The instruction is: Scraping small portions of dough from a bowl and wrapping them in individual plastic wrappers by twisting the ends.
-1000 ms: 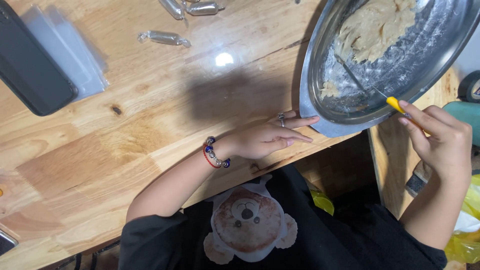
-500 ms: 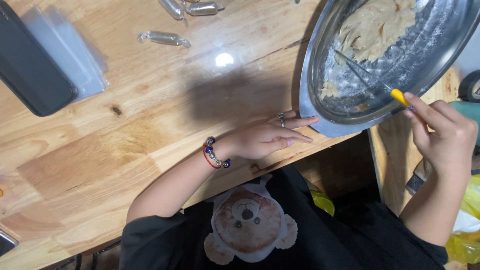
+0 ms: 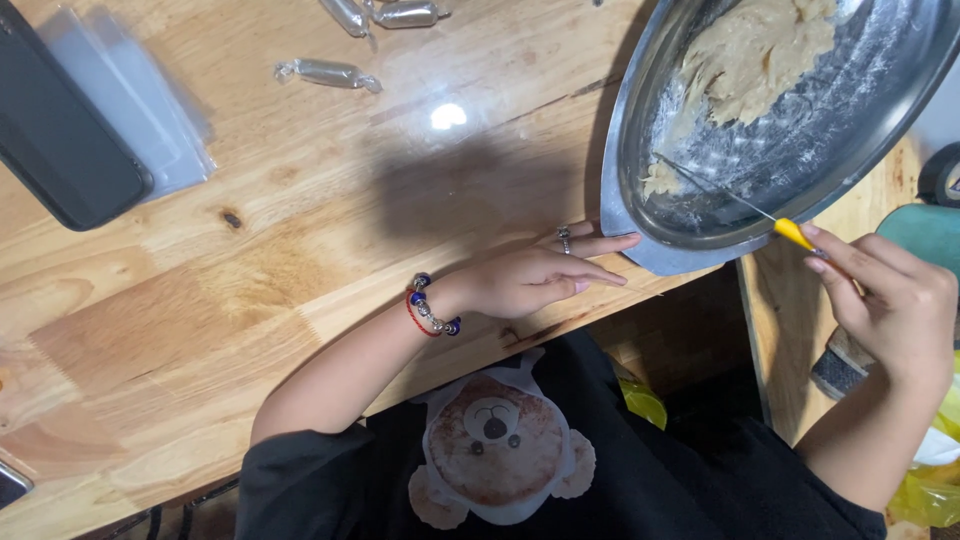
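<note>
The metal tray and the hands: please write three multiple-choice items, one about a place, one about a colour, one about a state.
1. Where does the left hand rest?
A. flat on the wooden table beside the metal tray
B. inside the tray
C. on the dark phone

2. What colour is the handle of the thin tool in the right hand?
A. blue
B. yellow
C. white

3. How is the dough?
A. wrapped
B. in round balls
C. one loose uneven mass

Key: 1 A, fingertips reach the tray's rim; 2 B, yellow shows at the fingertips; 3 C, ragged edges on the floured metal.

dark phone (image 3: 62, 150), top-left | clear sleeve (image 3: 150, 115) under it | 3 silvery wrapped pieces (image 3: 327, 73), top
</note>
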